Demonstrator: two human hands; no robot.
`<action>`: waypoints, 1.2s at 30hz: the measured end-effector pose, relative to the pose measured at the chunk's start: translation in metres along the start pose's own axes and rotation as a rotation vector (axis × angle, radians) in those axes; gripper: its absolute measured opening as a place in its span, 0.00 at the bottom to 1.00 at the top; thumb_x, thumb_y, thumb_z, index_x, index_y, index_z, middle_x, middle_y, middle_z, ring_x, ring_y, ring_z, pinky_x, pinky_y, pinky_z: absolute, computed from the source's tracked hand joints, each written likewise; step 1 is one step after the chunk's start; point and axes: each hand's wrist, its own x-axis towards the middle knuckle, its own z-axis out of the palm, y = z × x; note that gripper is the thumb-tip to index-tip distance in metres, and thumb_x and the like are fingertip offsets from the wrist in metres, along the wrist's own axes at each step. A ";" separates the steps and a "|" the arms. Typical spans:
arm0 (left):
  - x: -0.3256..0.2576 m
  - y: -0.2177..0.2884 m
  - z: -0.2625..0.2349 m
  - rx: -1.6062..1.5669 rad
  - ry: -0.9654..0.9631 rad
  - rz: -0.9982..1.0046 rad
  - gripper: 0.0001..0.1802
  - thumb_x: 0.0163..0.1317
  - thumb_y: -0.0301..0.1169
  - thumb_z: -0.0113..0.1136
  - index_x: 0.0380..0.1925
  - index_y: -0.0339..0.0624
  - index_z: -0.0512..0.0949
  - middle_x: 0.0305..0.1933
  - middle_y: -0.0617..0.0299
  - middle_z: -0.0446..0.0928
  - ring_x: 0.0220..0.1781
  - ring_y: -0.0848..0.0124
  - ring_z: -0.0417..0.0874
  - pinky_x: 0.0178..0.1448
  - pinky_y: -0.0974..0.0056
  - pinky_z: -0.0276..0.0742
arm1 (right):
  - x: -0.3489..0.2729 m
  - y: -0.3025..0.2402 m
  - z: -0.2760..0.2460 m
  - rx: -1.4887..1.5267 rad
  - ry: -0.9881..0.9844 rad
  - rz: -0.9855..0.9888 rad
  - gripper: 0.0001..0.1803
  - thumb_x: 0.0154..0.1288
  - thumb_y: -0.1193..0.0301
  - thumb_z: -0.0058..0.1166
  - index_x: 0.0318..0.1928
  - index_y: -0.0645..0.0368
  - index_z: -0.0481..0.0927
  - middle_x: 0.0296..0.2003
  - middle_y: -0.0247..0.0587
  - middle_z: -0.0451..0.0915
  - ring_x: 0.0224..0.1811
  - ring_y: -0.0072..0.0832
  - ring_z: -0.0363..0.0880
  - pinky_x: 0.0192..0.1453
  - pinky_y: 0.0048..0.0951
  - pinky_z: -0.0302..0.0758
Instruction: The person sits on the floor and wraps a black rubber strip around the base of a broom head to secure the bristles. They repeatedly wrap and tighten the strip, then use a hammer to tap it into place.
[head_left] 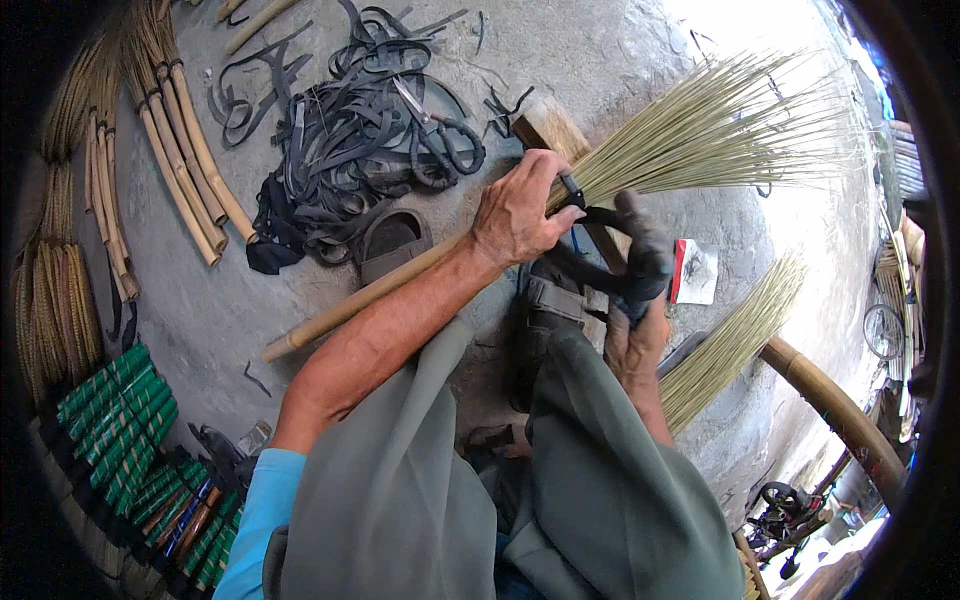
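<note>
A broom with a bamboo handle (pixel 340 310) and a fan of pale straw bristles (pixel 720 130) lies across a wooden block (pixel 545 125) in front of my knees. My left hand (pixel 520 210) grips the broom where handle meets bristles. My right hand (pixel 635 335) is closed on a black rubber strip (pixel 625 255) that runs up to the binding at the broom's neck. My grey trouser legs (pixel 600 480) fill the lower middle.
A heap of black rubber strips with scissors (pixel 435 125) lies on the concrete floor behind. Bamboo-handled brooms (pixel 185 160) lie at upper left, green-wrapped handles (pixel 125 430) at lower left. Another straw bundle (pixel 730 340) and a thick bamboo pole (pixel 830 405) sit right. A sandal (pixel 390 240) lies near the handle.
</note>
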 end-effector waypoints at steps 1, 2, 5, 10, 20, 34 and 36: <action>0.001 0.000 0.000 -0.004 0.016 0.032 0.33 0.61 0.36 0.82 0.61 0.41 0.74 0.59 0.46 0.79 0.62 0.39 0.85 0.63 0.44 0.85 | 0.006 0.003 0.004 -0.030 0.000 -0.109 0.23 0.77 0.76 0.62 0.69 0.62 0.76 0.43 0.67 0.87 0.47 0.64 0.90 0.52 0.48 0.84; 0.002 0.000 0.000 -0.007 0.033 0.055 0.33 0.61 0.35 0.81 0.61 0.41 0.73 0.59 0.45 0.78 0.61 0.38 0.85 0.61 0.42 0.85 | 0.009 0.003 0.002 -0.184 -0.169 0.086 0.22 0.78 0.76 0.61 0.68 0.62 0.76 0.44 0.68 0.86 0.48 0.66 0.89 0.52 0.50 0.83; 0.003 -0.002 -0.001 -0.005 0.057 0.075 0.33 0.61 0.35 0.81 0.61 0.42 0.73 0.60 0.45 0.76 0.61 0.37 0.85 0.60 0.40 0.85 | 0.009 0.000 -0.005 -0.133 -0.288 0.277 0.20 0.79 0.75 0.60 0.67 0.62 0.77 0.44 0.65 0.87 0.47 0.60 0.91 0.51 0.49 0.83; -0.002 0.000 0.000 -0.005 0.024 0.039 0.33 0.62 0.35 0.80 0.62 0.42 0.73 0.63 0.45 0.75 0.63 0.37 0.84 0.63 0.40 0.84 | -0.007 -0.001 -0.003 0.021 -0.041 0.001 0.19 0.81 0.74 0.59 0.67 0.63 0.77 0.42 0.57 0.88 0.46 0.51 0.93 0.51 0.43 0.85; -0.002 0.001 -0.005 -0.037 -0.057 -0.058 0.33 0.62 0.34 0.80 0.64 0.39 0.74 0.62 0.43 0.79 0.66 0.40 0.84 0.67 0.46 0.82 | -0.027 0.041 -0.004 -0.133 -0.290 0.278 0.17 0.74 0.73 0.57 0.60 0.63 0.76 0.35 0.67 0.82 0.40 0.67 0.86 0.45 0.56 0.80; -0.044 0.023 -0.069 -0.149 -0.263 -0.406 0.29 0.71 0.56 0.75 0.51 0.38 0.88 0.36 0.44 0.88 0.40 0.48 0.92 0.48 0.49 0.85 | -0.182 0.119 -0.056 -0.209 -0.459 0.537 0.26 0.76 0.60 0.63 0.65 0.65 0.79 0.47 0.53 0.82 0.51 0.46 0.81 0.60 0.50 0.77; -0.046 0.033 -0.078 -0.158 -0.330 -0.431 0.29 0.72 0.55 0.74 0.52 0.38 0.88 0.35 0.45 0.88 0.38 0.52 0.92 0.47 0.51 0.85 | -0.153 0.094 -0.062 -0.471 -0.391 0.399 0.30 0.75 0.61 0.65 0.69 0.64 0.78 0.58 0.60 0.80 0.61 0.55 0.78 0.68 0.52 0.75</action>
